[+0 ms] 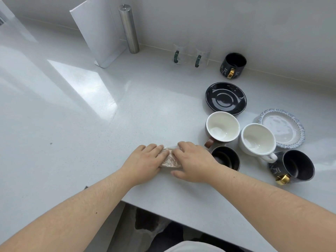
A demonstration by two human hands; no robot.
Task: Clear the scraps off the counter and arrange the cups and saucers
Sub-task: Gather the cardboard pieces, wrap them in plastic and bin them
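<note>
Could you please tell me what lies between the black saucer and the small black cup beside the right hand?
In the head view, the brown-handled cup stands between the black saucer and small black cup.

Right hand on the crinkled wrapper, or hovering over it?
Touching. The head view shows the right hand with its fingers pressed flat on the crinkled wrapper, no gap visible; the left hand presses the other side.
</note>
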